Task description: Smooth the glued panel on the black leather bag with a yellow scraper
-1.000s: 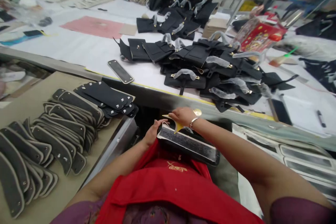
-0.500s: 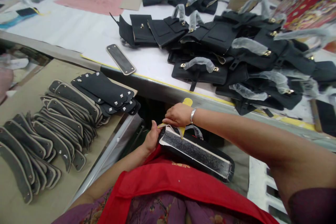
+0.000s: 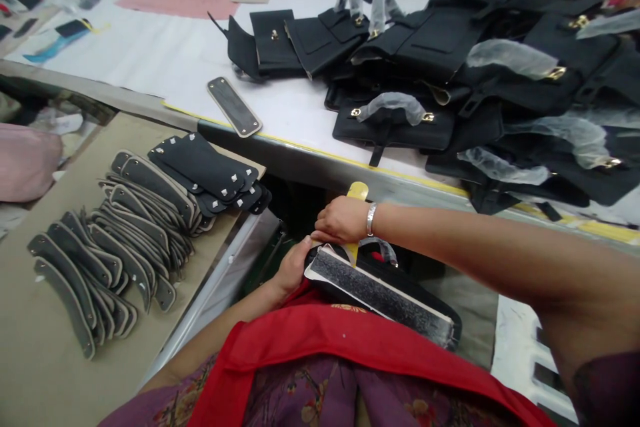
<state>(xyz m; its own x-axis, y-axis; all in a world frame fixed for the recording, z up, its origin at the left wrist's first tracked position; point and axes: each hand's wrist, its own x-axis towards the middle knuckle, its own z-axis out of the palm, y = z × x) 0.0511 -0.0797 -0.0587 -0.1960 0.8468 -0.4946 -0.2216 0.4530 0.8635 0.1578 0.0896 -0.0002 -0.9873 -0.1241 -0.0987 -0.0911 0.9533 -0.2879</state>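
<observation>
A black handbag [image 3: 385,295] lies tilted against the red apron at my waist, its long narrow base facing up. The base carries a rough dark grey strip with whitish edges. My left hand [image 3: 294,268] grips the bag's left end, thumb along the rim. Just beside it, my right hand [image 3: 341,220] is closed around a flat yellow tool [image 3: 358,192] with a rounded top. The tool's lower tip reaches the upper edge of the base near its left end. Behind the bag shows its plastic-wrapped handle [image 3: 386,251]. My right fingertips are partly hidden.
Black bag pieces [image 3: 430,47] with plastic-wrapped handles are heaped on the white-covered table [image 3: 165,53]. One grey base panel [image 3: 234,107] lies by its edge. At left, a brown board [image 3: 30,373] bears stacked grey panels [image 3: 145,227] and black studded panels [image 3: 200,167].
The view has shifted slightly, so the table and stacks appear displaced. My left thumb is now closer to my right hand, and the yellow tool stands a little more upright.
</observation>
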